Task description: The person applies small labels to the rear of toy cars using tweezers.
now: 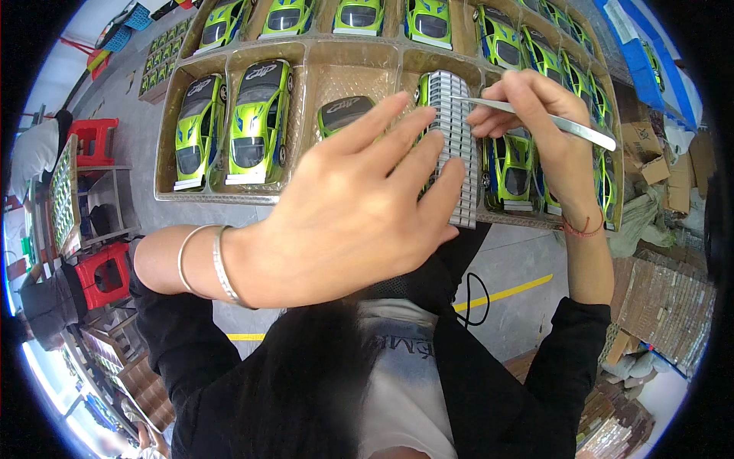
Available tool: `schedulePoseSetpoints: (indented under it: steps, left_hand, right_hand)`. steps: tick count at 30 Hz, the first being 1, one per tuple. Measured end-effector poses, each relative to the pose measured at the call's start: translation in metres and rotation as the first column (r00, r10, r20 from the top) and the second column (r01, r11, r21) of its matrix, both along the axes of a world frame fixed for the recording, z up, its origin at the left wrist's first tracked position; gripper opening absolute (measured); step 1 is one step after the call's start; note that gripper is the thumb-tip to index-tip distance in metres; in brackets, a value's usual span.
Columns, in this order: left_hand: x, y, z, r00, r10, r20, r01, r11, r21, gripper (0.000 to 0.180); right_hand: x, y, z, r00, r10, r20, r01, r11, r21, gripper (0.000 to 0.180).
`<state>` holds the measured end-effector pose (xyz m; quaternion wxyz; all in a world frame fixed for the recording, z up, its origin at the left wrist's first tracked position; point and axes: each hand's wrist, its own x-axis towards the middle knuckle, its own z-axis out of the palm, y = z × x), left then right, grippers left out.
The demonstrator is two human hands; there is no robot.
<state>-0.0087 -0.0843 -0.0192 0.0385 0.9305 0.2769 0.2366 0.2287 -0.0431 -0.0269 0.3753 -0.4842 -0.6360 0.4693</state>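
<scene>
My left hand [352, 203] is palm down, fingers spread and stretched, with fingertips over the left edge of a narrow strip sheet [455, 145] with rows of small silver-grey pieces. My right hand [539, 115] is closed around metal tweezers [582, 131], whose tips point left onto the upper part of the sheet. Beneath the sheet, a green toy car [423, 90] is mostly covered. Partly hidden behind my left fingers is another toy car with a dark roof [345, 112]. Two green toy cars [260, 115] stand in compartments left of my hand.
The cars sit in a divided clear plastic tray [229, 197], with more rows behind and to the right. A blue bin [638, 53] is at the far right. Red stools [103, 271] stand at left, and stacked cardboard [661, 306] lies at right. Another person [46, 153] is at far left.
</scene>
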Motion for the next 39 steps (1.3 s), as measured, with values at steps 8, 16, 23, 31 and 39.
schedulePoseSetpoints:
  steps: [8, 16, 23, 31, 39]
  left_hand:
    - [0.009, 0.008, -0.016, 0.993, -0.100, -0.060, 0.111, 0.970, 0.215, 0.029]
    - [0.037, -0.015, -0.022, 0.960, -0.205, -0.192, 0.268, 0.872, 0.409, 0.031]
    - [0.043, -0.018, -0.027, 0.961, -0.220, -0.168, 0.265, 0.909, 0.322, 0.038]
    - [0.036, -0.014, -0.039, 0.965, -0.264, -0.002, 0.256, 0.934, 0.248, 0.036]
    - [0.031, -0.013, -0.042, 0.961, -0.272, 0.045, 0.255, 0.938, 0.236, 0.037]
  right_hand:
    - [0.023, -0.011, 0.003, 0.996, -0.044, -0.082, 0.056, 0.987, 0.151, 0.035]
    - [0.022, -0.010, 0.007, 0.999, -0.026, -0.044, 0.032, 0.990, 0.134, 0.037]
    - [0.002, 0.002, -0.006, 0.994, 0.105, -0.029, -0.101, 0.990, 0.096, 0.034]
    - [-0.004, 0.022, -0.014, 0.995, 0.084, -0.056, -0.083, 0.996, 0.024, 0.033]
    - [-0.006, 0.026, -0.018, 0.993, 0.115, 0.004, -0.115, 0.993, 0.027, 0.032]
